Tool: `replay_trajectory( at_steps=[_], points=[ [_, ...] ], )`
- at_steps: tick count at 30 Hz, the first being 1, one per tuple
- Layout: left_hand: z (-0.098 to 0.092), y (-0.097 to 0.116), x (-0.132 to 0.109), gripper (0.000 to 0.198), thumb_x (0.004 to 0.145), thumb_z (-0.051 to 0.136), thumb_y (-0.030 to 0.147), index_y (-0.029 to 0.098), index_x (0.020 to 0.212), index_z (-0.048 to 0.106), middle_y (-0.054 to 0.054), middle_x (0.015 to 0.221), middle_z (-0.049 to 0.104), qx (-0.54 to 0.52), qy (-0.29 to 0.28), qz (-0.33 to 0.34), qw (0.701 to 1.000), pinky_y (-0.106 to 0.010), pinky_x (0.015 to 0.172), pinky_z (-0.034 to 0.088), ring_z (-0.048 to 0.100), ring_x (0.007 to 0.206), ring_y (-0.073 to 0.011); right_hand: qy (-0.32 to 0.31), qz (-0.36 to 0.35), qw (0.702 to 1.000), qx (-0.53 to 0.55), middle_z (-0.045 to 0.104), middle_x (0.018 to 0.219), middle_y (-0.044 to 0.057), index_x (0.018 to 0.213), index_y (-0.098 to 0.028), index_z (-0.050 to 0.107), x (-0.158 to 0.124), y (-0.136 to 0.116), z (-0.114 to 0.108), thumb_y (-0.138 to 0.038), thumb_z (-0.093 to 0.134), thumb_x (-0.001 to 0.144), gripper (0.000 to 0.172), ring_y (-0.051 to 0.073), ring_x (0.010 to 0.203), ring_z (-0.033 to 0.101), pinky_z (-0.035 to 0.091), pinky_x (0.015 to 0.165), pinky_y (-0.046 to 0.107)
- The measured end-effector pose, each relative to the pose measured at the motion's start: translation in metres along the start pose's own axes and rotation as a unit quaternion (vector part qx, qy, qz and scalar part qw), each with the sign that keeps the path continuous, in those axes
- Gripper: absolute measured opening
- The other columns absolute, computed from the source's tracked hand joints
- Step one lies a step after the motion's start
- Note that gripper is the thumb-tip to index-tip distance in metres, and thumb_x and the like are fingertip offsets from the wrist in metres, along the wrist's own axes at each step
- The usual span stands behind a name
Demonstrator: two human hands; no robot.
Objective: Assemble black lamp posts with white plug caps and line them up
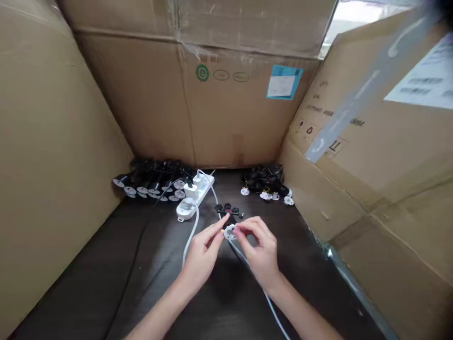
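Note:
Between my hands is a small black device (230, 219) with a round white end disc facing me and a few dark knobs on short arms at its far end. My left hand (202, 251) has its fingers closed on the device's left side, close to a small yellow spot. My right hand (260, 248) pinches the right edge of the white disc (229, 233). Fingertips hide part of the device's body. A white cable (244, 259) runs beneath it; whether it joins the device I cannot tell.
A white power strip (205, 187) with plugged-in adapters lies left of centre. Several black tubes with white discs (152, 182) are stacked at back left. More black parts (264, 179) lie at back right. Cardboard walls (230, 118) enclose the dark table (159, 283).

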State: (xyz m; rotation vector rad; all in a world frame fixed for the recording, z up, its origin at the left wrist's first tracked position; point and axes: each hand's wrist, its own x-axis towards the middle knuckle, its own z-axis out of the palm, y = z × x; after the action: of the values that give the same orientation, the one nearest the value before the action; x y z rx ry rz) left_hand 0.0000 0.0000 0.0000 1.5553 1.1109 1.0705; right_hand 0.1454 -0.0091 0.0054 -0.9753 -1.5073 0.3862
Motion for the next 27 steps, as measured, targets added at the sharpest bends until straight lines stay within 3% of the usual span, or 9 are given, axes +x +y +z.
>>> replay_trajectory(
  at_steps=[6,23,27],
  points=[
    [0.0005,0.0013,0.0012,0.038,0.088,0.044,0.030,0.028,0.126,0.049,0.001,0.130,0.049,0.007,-0.004,0.001,1.000,-0.027,0.098,0.038,0.048,0.117,-0.0160,-0.009,0.000,1.000,-0.002,0.054,0.079,0.002,0.085,-0.016,0.062,0.0002,-0.0007,0.0006,-0.007,0.057,0.080,0.011,0.011,0.070,0.053,0.045,0.062,0.022],
    [-0.0001,0.0011,-0.0002,0.038,0.090,0.042,0.031,0.029,0.127,0.047,0.003,0.131,0.048,0.009,-0.020,0.005,1.000,-0.029,0.106,0.031,0.042,0.123,-0.0144,-0.002,0.008,1.000,-0.002,0.054,0.078,0.002,0.080,-0.016,0.060,0.0038,0.0009,0.0013,-0.007,0.058,0.079,0.009,0.011,0.067,0.051,0.044,0.061,0.023],
    [0.0005,-0.0014,0.0006,0.041,0.088,0.045,0.032,0.027,0.128,0.046,0.001,0.132,0.047,-0.002,-0.028,0.011,1.000,-0.028,0.104,0.035,0.044,0.121,-0.0151,-0.007,0.007,1.000,0.001,0.054,0.078,0.002,0.080,-0.015,0.061,0.0039,0.0029,0.0025,-0.007,0.058,0.079,0.009,0.011,0.068,0.051,0.044,0.062,0.023]
  ],
)
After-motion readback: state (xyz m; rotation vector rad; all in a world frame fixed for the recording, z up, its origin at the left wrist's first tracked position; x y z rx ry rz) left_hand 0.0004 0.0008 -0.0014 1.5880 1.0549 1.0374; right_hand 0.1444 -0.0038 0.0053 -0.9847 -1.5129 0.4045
